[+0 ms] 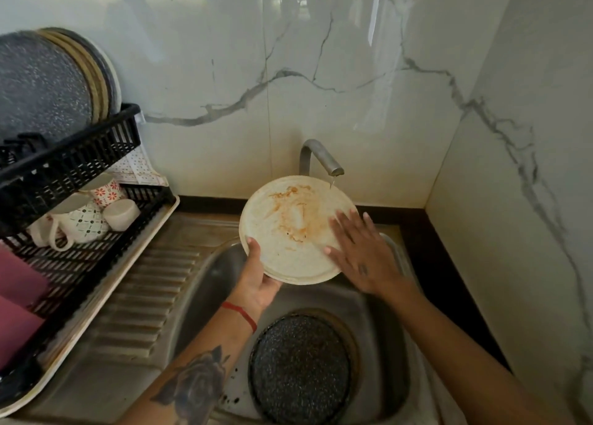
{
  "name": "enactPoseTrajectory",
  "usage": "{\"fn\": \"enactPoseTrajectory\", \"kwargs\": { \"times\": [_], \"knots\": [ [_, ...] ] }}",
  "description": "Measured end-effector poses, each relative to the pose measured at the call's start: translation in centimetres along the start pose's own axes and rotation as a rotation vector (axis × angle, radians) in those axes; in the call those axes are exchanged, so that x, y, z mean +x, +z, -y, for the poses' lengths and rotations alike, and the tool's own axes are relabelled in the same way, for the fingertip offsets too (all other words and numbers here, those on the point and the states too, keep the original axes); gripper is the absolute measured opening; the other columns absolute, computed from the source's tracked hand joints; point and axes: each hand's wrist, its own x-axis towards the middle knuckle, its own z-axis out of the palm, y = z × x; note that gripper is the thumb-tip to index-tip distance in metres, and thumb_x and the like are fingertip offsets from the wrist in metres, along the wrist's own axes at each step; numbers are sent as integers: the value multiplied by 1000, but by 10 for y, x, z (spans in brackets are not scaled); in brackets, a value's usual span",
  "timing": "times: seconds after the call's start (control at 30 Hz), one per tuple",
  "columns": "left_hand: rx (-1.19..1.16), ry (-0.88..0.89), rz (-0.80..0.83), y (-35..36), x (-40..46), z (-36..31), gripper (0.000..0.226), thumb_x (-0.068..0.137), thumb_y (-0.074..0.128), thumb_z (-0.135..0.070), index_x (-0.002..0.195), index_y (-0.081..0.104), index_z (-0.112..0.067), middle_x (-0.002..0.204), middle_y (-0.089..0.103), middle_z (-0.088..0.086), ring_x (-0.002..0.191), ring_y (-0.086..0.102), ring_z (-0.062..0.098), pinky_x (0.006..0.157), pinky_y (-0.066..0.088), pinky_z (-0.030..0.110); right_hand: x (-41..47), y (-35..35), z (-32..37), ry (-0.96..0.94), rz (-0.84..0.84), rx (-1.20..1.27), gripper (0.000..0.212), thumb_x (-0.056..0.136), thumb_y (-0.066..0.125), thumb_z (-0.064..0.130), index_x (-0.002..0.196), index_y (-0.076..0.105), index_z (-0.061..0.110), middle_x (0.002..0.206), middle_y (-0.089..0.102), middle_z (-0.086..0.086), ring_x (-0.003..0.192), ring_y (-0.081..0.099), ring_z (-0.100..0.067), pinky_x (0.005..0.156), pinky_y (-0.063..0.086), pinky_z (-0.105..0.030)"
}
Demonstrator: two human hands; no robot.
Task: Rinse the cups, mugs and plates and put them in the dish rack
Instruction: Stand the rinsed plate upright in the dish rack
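A cream plate (pixel 288 232) smeared with orange sauce is tilted over the steel sink (pixel 205 283), just under the tap (pixel 322 159), where a thin trickle of water falls at its far rim. My left hand (pixel 258 281) grips the plate's lower left edge. My right hand (pixel 361 252) lies flat on the plate's right side, fingers spread. A dark speckled plate (pixel 300 368) lies in the sink bottom. The black dish rack (pixel 73 164) at the left holds upright dark and tan plates (pixel 48 84) on top and patterned mugs (pixel 85 219) below.
A ribbed steel drainboard (pixel 144 296) runs between the rack and the sink. The rack stands on a cream tray (pixel 128 257). Pink items (pixel 19 299) sit at the rack's near end. Marble walls close in behind and to the right.
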Motion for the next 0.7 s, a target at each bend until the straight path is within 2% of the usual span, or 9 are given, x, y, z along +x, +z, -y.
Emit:
{"fn": "enactPoseTrajectory", "kwargs": {
  "times": [0.07,0.2,0.3,0.37,0.47,0.53,0.57,0.63,0.7],
  "knots": [
    [-37,-21,7,11,7,8,57,97,37,-50,136,46,-10,134,55,20,123,52,35,107,38,52,10,-5,20,2,31,26,75,94,4,60,151,-6,13,159,-10,-7,144,-17,-19,113,-19,-32],
    [39,-46,-45,28,15,16,64,92,36,-60,128,52,-9,124,61,16,115,58,30,104,42,49,8,3,66,-295,61,-114,60,101,7,46,152,-1,17,160,-5,-3,146,-14,-20,114,-19,-35],
    [44,-71,-17,25,17,12,72,92,33,-62,136,45,-7,136,53,19,127,49,34,107,38,50,0,3,45,-494,60,-72,56,101,12,42,153,7,19,160,4,1,147,-9,-17,116,-16,-35],
    [35,-58,18,21,17,4,70,93,32,-60,141,41,-9,138,50,21,128,47,37,103,39,52,-6,-2,14,-599,76,-57,55,101,20,41,151,15,20,158,12,2,146,-1,-18,117,-8,-40],
    [89,4,-43,18,20,-7,64,94,36,-57,141,40,-13,138,51,19,125,49,37,100,43,54,-8,-8,-27,-462,-32,-47,54,101,29,41,149,19,18,155,16,-1,145,7,-24,117,3,-46],
    [117,34,-76,24,21,-6,66,93,36,-59,141,40,-13,136,53,18,123,51,36,102,43,54,-8,-5,-15,-392,-76,-8,56,102,27,43,149,12,17,154,10,-1,146,6,-22,116,-7,-40],
    [122,43,-72,28,21,-2,69,93,34,-61,141,41,-11,135,54,19,121,53,36,101,44,53,-7,0,1,-407,-101,23,57,102,32,40,150,14,15,154,12,-2,146,9,-22,115,-8,-39],
    [116,32,-96,36,19,7,74,91,34,-64,137,46,-7,122,61,19,106,60,32,89,50,47,-2,9,40,-473,-148,60,62,92,59,24,146,32,6,151,31,-10,142,25,-26,115,6,-46],
    [121,4,-159,39,15,10,77,89,34,-67,130,49,-3,100,65,14,84,62,26,69,51,39,2,13,61,-485,-167,42,68,81,68,13,141,40,1,146,40,-15,138,34,-29,114,17,-47]
  ]
}}
